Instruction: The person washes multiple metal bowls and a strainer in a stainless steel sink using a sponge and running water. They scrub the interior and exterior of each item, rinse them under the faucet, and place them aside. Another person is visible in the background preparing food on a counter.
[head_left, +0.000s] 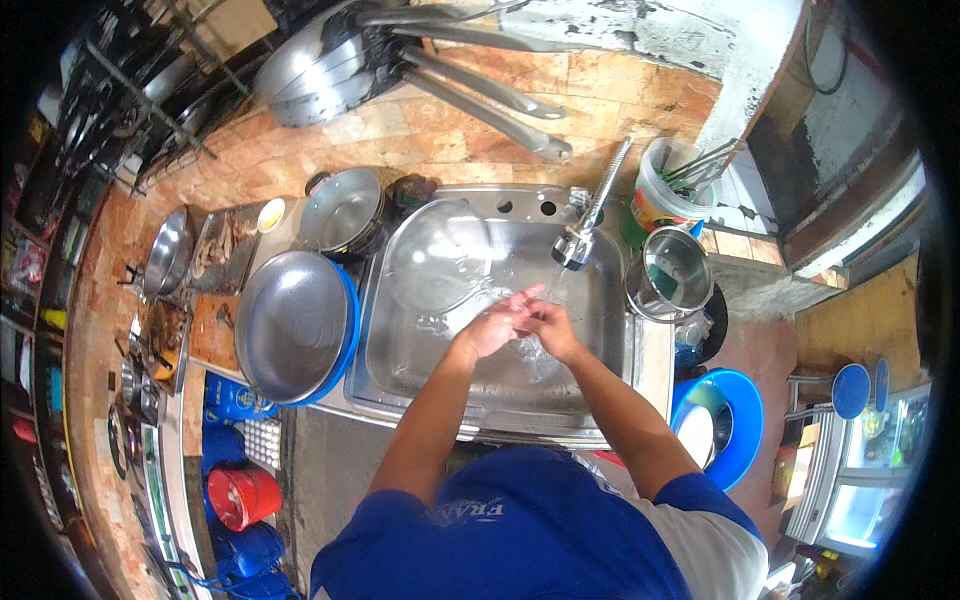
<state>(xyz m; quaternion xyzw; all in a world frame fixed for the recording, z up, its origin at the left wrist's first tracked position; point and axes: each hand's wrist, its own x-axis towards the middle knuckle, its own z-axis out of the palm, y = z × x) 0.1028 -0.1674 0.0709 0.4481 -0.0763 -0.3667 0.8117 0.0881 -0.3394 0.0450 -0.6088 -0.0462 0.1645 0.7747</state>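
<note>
Both hands meet over the stainless steel sink (577, 390), just below the faucet head (574, 249), with water running down beside them. My left hand (491, 330) has its palm turned up and its fingers stretched out. Against those fingers rests my right hand (551, 328), its own fingers bent; no object shows between the two, though the contact is partly hidden. A large round, see-through or shiny lid or bowl (437, 255) leans in the sink's left back part, and water splashes near its lower edge.
Left of the sink, a wide metal pan (296, 330) sits on a blue basin, with a deep pot (343, 210) behind. At right stand a metal pot (670, 274) holding a green scouring pad and a plastic bucket (660, 187) of utensils. Long-handled pans (315, 82) hang above.
</note>
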